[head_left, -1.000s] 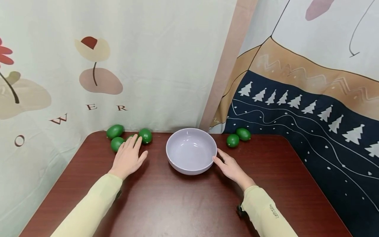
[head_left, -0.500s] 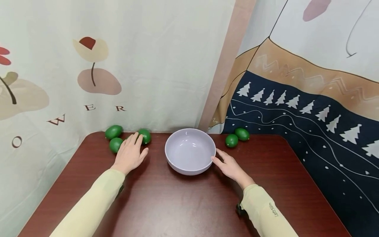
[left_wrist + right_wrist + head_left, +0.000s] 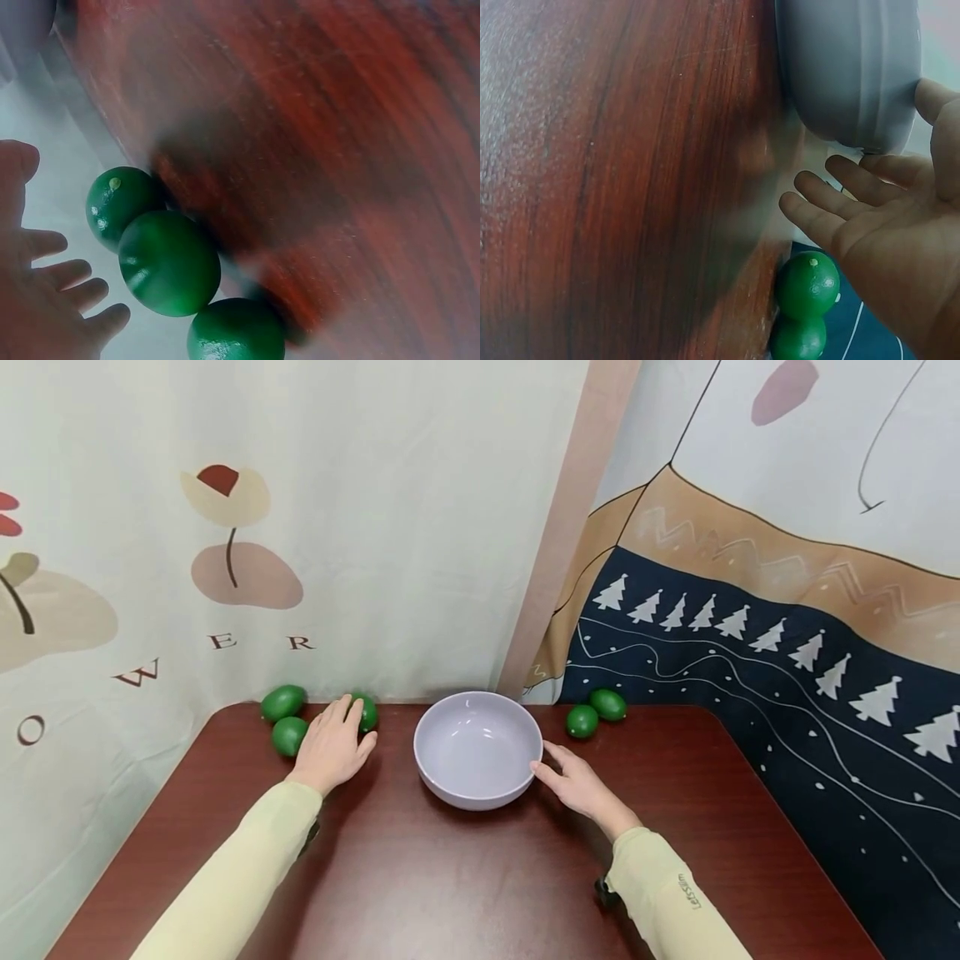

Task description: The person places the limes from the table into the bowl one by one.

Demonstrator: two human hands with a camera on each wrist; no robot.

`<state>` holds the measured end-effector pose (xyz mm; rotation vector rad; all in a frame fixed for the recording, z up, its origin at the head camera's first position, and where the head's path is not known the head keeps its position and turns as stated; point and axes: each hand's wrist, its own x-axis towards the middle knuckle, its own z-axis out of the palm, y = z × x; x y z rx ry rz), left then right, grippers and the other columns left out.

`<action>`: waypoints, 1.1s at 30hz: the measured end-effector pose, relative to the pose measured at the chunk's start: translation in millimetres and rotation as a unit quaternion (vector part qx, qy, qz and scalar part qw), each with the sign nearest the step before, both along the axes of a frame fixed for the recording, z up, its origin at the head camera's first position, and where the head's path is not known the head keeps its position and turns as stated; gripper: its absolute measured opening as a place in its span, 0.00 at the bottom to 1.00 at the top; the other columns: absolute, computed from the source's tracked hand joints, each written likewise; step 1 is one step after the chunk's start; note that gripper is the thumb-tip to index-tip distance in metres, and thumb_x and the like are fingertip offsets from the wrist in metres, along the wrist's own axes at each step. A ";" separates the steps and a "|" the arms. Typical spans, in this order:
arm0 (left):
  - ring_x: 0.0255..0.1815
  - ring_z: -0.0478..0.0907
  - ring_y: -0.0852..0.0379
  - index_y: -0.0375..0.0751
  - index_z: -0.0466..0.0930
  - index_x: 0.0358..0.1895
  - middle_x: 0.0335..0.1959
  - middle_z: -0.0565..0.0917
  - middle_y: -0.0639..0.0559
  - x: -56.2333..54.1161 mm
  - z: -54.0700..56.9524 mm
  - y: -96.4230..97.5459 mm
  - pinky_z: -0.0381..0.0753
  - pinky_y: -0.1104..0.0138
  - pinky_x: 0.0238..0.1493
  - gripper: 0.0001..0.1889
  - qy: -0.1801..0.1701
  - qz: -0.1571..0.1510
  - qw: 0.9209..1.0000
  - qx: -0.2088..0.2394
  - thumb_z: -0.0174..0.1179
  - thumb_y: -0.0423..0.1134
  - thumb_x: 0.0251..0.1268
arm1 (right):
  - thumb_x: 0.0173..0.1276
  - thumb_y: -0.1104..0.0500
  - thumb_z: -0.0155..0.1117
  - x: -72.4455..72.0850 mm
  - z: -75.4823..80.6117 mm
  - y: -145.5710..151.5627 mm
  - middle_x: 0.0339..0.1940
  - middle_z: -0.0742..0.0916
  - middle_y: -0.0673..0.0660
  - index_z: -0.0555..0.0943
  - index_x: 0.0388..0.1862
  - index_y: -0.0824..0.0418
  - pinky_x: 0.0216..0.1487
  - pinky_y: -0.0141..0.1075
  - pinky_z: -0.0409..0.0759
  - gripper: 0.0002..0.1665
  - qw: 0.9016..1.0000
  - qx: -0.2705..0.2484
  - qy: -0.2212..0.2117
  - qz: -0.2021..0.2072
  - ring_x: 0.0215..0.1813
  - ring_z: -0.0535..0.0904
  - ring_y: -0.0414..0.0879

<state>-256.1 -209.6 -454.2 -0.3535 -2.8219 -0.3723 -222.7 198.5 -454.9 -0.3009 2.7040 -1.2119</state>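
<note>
A pale lilac bowl (image 3: pixel 478 752) stands upright on the table. At its right side my right hand (image 3: pixel 581 785) touches it with thumb and index finger; in the right wrist view the other fingers (image 3: pixel 821 217) extend apart from the bowl. My left hand (image 3: pixel 330 747), its fingers extended, is over the left group of green limes. One lime (image 3: pixel 363 713) is partly behind its fingertips, and two more limes, one in front (image 3: pixel 289 737) and one behind (image 3: pixel 282 703), lie to its left. In the left wrist view a gap shows between the fingers and the limes (image 3: pixel 169 262).
Two further limes, one nearer (image 3: pixel 582 721) and one farther (image 3: pixel 608 704), lie at the back right of the dark red wooden table (image 3: pixel 465 877). A pale curtain (image 3: pixel 390 527) hangs behind the back edge, with a navy tree-printed cloth (image 3: pixel 720 693) on the right.
My left hand has shifted slightly right over the limes, hiding one that showed between its fingers before. The right hand stays at the bowl. The head view has tilted a little.
</note>
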 end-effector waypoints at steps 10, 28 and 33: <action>0.75 0.61 0.27 0.22 0.63 0.73 0.73 0.65 0.24 -7.4 4.0 3.4 0.63 0.37 0.73 0.32 -0.020 0.003 1.000 0.011 0.54 0.43 0.75 | 0.79 0.49 0.60 -0.6 -3.2 -1.0 0.76 0.73 0.66 0.63 0.80 0.65 0.73 0.59 0.69 0.39 1.000 -0.011 0.004 -0.004 0.73 0.72 0.63; 0.74 0.59 0.24 0.22 0.58 0.75 0.74 0.61 0.21 -23.4 -0.3 0.8 0.59 0.36 0.74 0.35 -0.050 0.024 0.998 0.006 0.53 0.43 0.75 | 0.78 0.49 0.61 -1.8 -3.7 -0.8 0.76 0.74 0.64 0.63 0.81 0.61 0.74 0.58 0.70 0.39 1.000 -0.023 -0.002 -0.006 0.71 0.75 0.61; 0.74 0.60 0.25 0.22 0.58 0.76 0.74 0.62 0.21 -27.6 -3.2 0.4 0.59 0.36 0.74 0.36 -0.050 0.026 0.998 0.000 0.54 0.43 0.74 | 0.78 0.49 0.61 -1.8 -2.9 0.1 0.77 0.73 0.64 0.63 0.81 0.61 0.73 0.58 0.70 0.39 1.000 -0.021 0.000 -0.006 0.72 0.74 0.62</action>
